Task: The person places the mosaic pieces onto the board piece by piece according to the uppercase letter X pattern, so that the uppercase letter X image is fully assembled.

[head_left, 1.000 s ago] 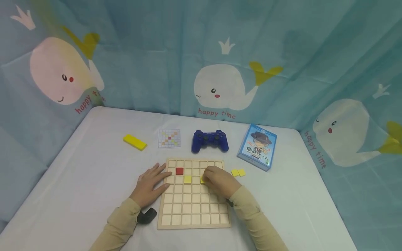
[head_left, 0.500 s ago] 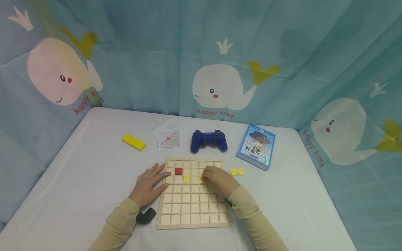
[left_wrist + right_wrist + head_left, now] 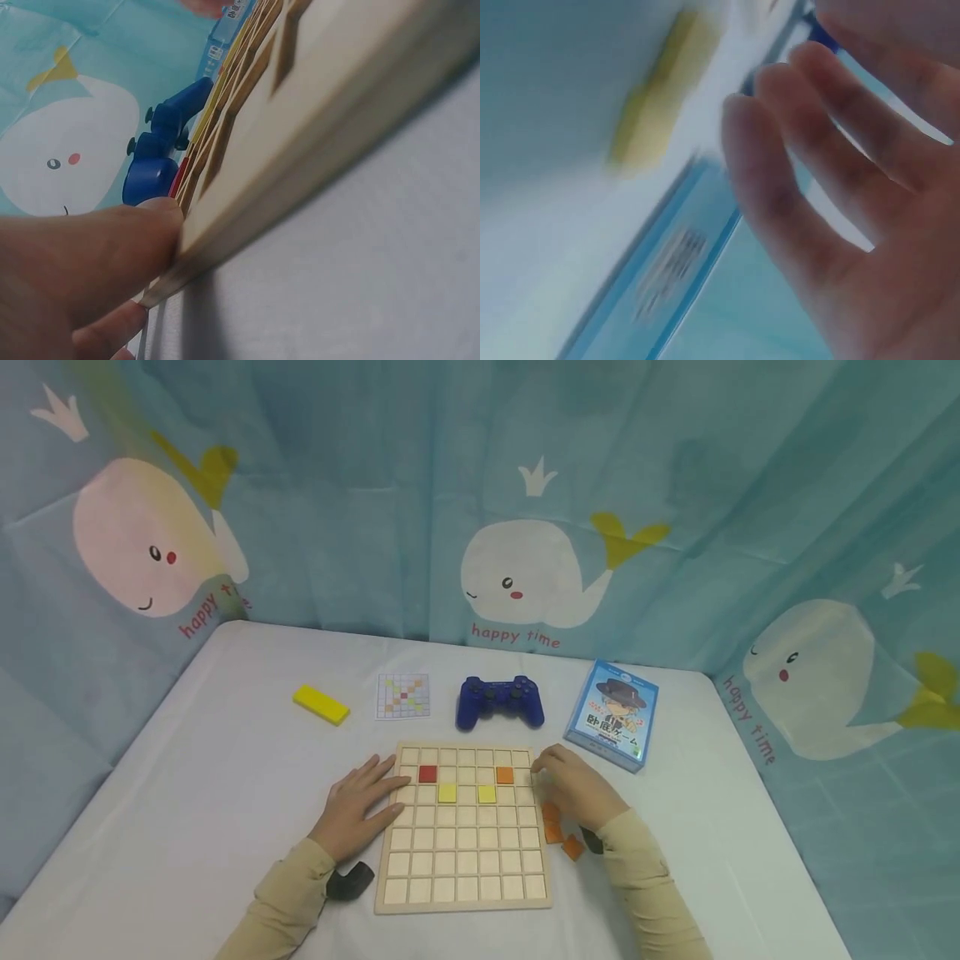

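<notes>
A wooden grid board (image 3: 466, 887) lies on the table. In its cells sit a red tile (image 3: 427, 774), two yellow tiles, one left (image 3: 447, 793) and one right (image 3: 487, 794), and an orange tile (image 3: 505, 775). My left hand (image 3: 358, 806) rests on the board's left edge, fingers spread. The right wrist view shows the edge tiles, two yellow ones (image 3: 664, 94), blurred beside my right hand (image 3: 840, 157). That hand hovers at the board's upper right edge, fingers loosely bent, nothing seen between them. In the head view it hides those yellow tiles.
Several loose orange tiles (image 3: 573, 847) lie right of the board, partly under my right hand. Behind the board are a yellow bar (image 3: 321, 704), a printed grid card (image 3: 402, 697), a blue game controller (image 3: 499, 700) and a blue box (image 3: 613, 714). A whale-print curtain (image 3: 337, 527) encloses the table.
My right hand has left the board's cells and moved right, uncovering a yellow tile, an orange tile and the loose orange tiles. It now covers the yellow pair. My left hand stays put.
</notes>
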`<state>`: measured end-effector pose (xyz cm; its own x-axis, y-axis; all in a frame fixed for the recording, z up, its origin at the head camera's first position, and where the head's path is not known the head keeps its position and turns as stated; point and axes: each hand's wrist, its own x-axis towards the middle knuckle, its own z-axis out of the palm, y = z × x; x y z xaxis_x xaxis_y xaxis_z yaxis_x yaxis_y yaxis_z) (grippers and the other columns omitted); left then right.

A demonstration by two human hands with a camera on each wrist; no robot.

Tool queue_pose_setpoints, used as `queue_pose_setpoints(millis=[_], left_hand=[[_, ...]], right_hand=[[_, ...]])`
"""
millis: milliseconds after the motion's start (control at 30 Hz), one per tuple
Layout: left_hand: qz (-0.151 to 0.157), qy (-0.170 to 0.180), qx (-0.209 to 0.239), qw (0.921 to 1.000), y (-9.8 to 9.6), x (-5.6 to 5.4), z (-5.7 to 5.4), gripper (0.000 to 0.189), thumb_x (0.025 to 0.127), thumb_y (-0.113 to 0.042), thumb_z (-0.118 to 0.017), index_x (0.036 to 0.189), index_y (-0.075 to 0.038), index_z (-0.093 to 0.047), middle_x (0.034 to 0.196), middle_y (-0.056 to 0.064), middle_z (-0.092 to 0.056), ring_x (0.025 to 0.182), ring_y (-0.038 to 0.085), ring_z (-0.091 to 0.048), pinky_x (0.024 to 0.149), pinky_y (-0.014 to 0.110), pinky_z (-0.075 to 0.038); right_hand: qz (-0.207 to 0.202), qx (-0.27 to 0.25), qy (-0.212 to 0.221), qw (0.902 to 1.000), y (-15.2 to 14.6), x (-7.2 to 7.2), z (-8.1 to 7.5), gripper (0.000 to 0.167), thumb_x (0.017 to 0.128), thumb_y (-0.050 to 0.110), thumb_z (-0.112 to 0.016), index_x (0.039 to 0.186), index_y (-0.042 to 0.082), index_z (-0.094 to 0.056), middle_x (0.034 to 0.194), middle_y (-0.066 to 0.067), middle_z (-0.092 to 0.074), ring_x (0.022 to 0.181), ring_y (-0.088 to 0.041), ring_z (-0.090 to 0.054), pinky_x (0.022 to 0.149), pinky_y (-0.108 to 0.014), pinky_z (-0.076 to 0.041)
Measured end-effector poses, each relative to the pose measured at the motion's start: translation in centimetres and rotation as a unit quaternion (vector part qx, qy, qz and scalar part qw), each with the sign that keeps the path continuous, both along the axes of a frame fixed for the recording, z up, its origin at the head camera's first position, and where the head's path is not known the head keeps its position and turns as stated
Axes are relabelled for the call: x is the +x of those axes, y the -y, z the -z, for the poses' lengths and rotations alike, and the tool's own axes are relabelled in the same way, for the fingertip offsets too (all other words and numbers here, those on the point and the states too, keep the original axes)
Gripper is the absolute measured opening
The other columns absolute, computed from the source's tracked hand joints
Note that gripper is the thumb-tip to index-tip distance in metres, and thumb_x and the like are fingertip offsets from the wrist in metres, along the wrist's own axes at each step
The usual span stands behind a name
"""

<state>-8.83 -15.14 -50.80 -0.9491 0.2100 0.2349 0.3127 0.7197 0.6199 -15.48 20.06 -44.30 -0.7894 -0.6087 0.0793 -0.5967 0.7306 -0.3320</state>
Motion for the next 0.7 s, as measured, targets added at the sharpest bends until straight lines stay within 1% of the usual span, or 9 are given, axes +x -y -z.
queue_pose_setpoints(millis=[100,200,267,433,500,600,700], left_hand=[[0.001,-0.003,-0.001,1.0,0.0,0.0,0.0,0.037,0.088,-0.026,-0.067,0.124,-0.016,-0.064,0.147,0.013,-0.045,0.139,0.038,-0.032,0.108,0.06,-0.022],[0.001,-0.001,-0.002,1.0,0.1,0.0,0.0,0.037,0.089,-0.027,-0.066,0.124,-0.017,-0.064,0.147,0.012,-0.044,0.139,0.038,-0.032,0.109,0.059,-0.021],[0.0,-0.001,-0.001,1.0,0.1,0.0,0.0,0.037,0.089,-0.027,-0.066,0.124,-0.017,-0.064,0.147,0.012,-0.044,0.139,0.038,-0.032,0.109,0.06,-0.021],[-0.001,0.004,-0.001,1.0,0.1,0.0,0.0,0.037,0.089,-0.028,-0.066,0.125,-0.017,-0.063,0.148,0.012,-0.044,0.139,0.037,-0.031,0.109,0.06,-0.021],[0.0,0.005,-0.002,1.0,0.0,0.0,0.0,0.037,0.089,-0.028,-0.066,0.125,-0.017,-0.063,0.148,0.012,-0.044,0.139,0.037,-0.031,0.109,0.059,-0.021],[0.0,0.007,-0.002,1.0,0.0,0.0,0.0,0.037,0.089,-0.028,-0.066,0.125,-0.017,-0.063,0.148,0.012,-0.044,0.139,0.037,-0.031,0.109,0.059,-0.021],[-0.001,0.011,-0.001,0.9999,-0.1,0.0,-0.1,0.037,0.089,-0.027,-0.066,0.125,-0.016,-0.064,0.148,0.012,-0.043,0.14,0.037,-0.03,0.109,0.059,-0.02]], right_hand=[[0.038,0.014,0.006,0.9991,-2.3,-0.2,0.0,0.028,0.082,0.0,-0.072,0.108,0.007,-0.065,0.111,-0.003,-0.063,0.106,-0.021,-0.06,0.093,-0.038,-0.052],[0.054,0.03,-0.002,0.9981,-4.0,-0.5,0.3,0.031,0.08,-0.004,-0.071,0.108,0.005,-0.065,0.108,-0.005,-0.065,0.104,-0.024,-0.061,0.092,-0.04,-0.052],[0.064,0.032,0.002,0.9974,-4.6,-0.6,0.5,0.032,0.079,-0.006,-0.07,0.109,0.005,-0.066,0.109,-0.006,-0.066,0.105,-0.025,-0.062,0.094,-0.041,-0.051],[0.068,0.025,0.024,0.9971,-5.0,-0.9,1.3,0.03,0.085,-0.004,-0.066,0.112,0.007,-0.066,0.112,-0.005,-0.065,0.108,-0.024,-0.06,0.096,-0.041,-0.05],[0.071,0.026,0.029,0.9967,-4.9,-1.0,1.5,0.029,0.085,-0.003,-0.065,0.112,0.008,-0.065,0.111,-0.005,-0.064,0.107,-0.023,-0.06,0.095,-0.04,-0.051],[0.082,0.032,0.032,0.9956,-4.9,-1.0,1.6,0.03,0.084,-0.002,-0.067,0.112,0.008,-0.065,0.109,-0.005,-0.064,0.105,-0.023,-0.061,0.094,-0.04,-0.051],[0.1,0.042,0.034,0.9935,-4.8,-0.8,1.3,0.027,0.083,0.001,-0.071,0.108,0.008,-0.065,0.106,-0.005,-0.065,0.103,-0.023,-0.062,0.092,-0.04,-0.052]])
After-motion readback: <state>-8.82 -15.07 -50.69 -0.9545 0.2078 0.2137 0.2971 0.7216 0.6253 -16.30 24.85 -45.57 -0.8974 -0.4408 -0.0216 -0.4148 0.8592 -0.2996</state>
